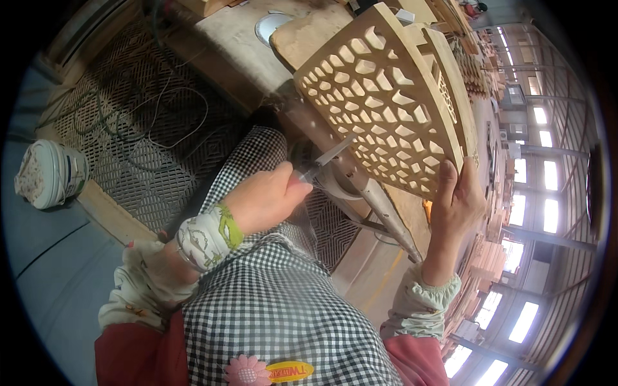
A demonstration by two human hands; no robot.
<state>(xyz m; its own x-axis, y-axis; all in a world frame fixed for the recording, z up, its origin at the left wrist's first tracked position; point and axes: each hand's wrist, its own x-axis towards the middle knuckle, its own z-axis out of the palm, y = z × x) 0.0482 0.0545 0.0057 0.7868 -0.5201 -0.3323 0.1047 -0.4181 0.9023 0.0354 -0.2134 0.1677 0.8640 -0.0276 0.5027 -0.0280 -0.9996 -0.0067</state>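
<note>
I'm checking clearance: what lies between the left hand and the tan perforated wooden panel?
Head view: a slim, pale tool in the left hand, pointing toward the panel.

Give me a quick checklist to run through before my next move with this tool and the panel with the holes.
1. Tool in the left hand: ok, the fingers are closed around its handle end.
2. Panel held by the right hand: ok, gripped at its lower right corner, thumb on the front.
3. Right hand clear of the tool's tip: ok, they are well apart.
4. Tip touching the panel: cannot tell, they overlap in this view.
5. Left cuff clear of the blade: ok, it sits back at the wrist.
6. Feet clear of the pale cable: cannot tell, feet are not visible.
</note>
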